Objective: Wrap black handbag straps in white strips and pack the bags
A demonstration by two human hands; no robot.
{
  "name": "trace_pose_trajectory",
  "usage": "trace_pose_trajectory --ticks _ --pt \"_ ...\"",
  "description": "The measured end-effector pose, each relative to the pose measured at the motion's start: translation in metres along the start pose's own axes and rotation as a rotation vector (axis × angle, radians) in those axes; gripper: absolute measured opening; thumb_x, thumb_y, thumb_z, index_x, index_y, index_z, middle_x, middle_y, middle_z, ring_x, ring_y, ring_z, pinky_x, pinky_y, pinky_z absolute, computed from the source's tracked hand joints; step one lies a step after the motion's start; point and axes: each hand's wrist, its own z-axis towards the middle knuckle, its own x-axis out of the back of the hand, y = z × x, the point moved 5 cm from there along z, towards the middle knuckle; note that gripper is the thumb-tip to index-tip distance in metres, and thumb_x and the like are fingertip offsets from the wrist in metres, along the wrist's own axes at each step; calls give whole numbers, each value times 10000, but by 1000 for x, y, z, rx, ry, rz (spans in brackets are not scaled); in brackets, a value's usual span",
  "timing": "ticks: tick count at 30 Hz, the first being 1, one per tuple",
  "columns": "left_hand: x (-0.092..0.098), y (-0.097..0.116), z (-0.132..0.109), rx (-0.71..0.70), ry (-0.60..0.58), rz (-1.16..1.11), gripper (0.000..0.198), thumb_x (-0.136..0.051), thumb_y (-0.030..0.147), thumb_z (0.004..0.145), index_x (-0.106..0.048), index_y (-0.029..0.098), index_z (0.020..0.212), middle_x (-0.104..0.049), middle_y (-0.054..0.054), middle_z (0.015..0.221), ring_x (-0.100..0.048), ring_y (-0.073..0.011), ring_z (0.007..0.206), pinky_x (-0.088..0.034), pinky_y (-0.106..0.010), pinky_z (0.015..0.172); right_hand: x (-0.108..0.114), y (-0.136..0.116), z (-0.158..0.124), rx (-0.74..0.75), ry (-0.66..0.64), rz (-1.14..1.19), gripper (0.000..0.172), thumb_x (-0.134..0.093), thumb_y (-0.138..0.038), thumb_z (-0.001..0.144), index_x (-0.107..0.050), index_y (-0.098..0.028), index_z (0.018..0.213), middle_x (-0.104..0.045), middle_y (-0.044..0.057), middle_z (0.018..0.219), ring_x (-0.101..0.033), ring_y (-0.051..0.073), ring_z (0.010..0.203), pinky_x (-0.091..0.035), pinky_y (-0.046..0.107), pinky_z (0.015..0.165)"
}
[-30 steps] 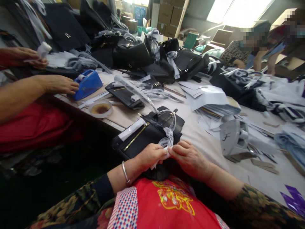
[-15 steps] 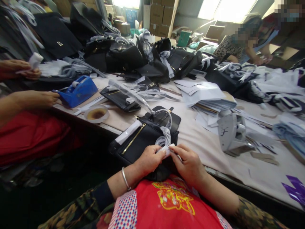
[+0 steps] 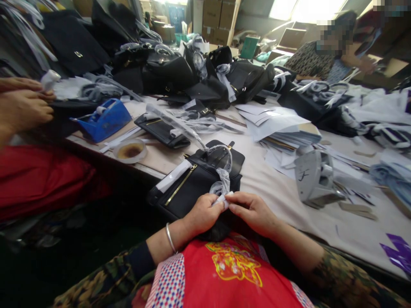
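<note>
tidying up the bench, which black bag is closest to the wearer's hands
The black bag with the gold zipper, overhanging the front edge of the table, beside the left hand and right hand. The other black bags are farther back.

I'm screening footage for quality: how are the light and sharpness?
Head view: glare washes out the window; shadow below the table goes nearly black; fine detail looks soft, though the near gold zip shows clearly; pixelation covers upper-right patches.
</note>
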Motion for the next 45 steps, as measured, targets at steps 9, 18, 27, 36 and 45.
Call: trace_pose_trajectory --ticks 9,18,27,36,45 --pt "-4 -9 1 149 38 -144 313 -604 447 816 -599 149 721 -497 25 613 -403 -107 556 -256 -252 501 17 -14 9 274 -68 -355 257 -549 -280 983 -757 -209 1115 -693 62 870 -645 159 760 -506 260 692" --pt "-2 -6 1 103 62 -74 307 -592 406 846 -640 135 708 -541 8 618 -451 -119 582 -308 -245 532 8 -28 10 529 -101 -826 260 -523 -301 1002 -699 -240 1183 -604 36 800 -519 135 649 -376 238 572" --pt "2 -2 1 30 18 -9 318 -561 393 869 -669 112 767 -567 -5 677 -489 -137 646 -348 -257 586 1 -27 27 522 -252 -755 218 -519 -268 994 -724 -191 999 -602 34 765 -522 146 640 -367 252 560" --pt "-2 -7 0 108 25 -214 327 -621 449 844 -598 148 718 -512 28 642 -412 -105 588 -309 -242 549 2 -31 38 551 -318 -580 354 -437 -300 1034 -740 -190 885 -554 26 701 -513 143 624 -400 252 565" --pt "-2 -8 0 148 7 -293 402 -649 536 804 -570 153 706 -470 39 609 -371 -97 564 -266 -246 525 -1 -26 35 631 -240 -562 317 -446 -220 1013 -721 -200 854 -560 25 678 -510 158 630 -425 269 606"
